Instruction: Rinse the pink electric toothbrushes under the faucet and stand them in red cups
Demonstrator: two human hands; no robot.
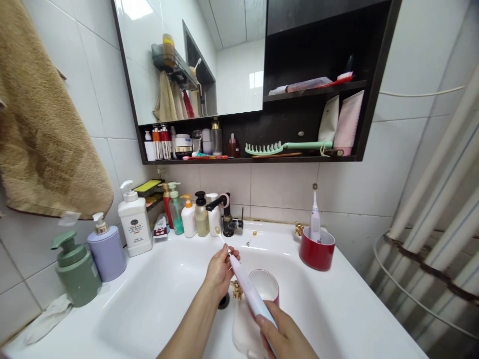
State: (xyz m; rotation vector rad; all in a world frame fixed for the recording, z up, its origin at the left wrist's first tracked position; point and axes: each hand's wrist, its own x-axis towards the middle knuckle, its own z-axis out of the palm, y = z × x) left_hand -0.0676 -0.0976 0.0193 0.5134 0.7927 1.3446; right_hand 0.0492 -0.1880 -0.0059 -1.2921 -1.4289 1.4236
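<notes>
Far left on my feed there's a brown towel (48,124) hanging on the tiles, and under it on the counter I've got a crumpled white cloth (50,319), a green pump bottle (77,276) and a purple pump bottle (107,253). A taller white pump bottle (135,227) is just right of those, then a row of smaller bottles along the back up to the black faucet (226,214).

Middle of the view is where my hands are, over the sink (149,299). Left hand (220,271) has its fingers closed in a pinch at the top of a pink-and-blue electric toothbrush (247,281), right about where the thin neck meets the handle. The brush head points up and away from me, toward the faucet. Right hand (286,329) is wrapped around the lower end of the handle, so the thing sits slanted between both hands. Down in the basin, partly hidden behind it, I can see a gold figure (236,290), a cup with a white inside (267,283) and a flat whitish thing (242,329) I can't identify.

Over on the right, a red cup (317,257) stands on the counter with a second electric toothbrush (315,219) upright in it. Pale pipes (434,209) run along the far right.
</notes>
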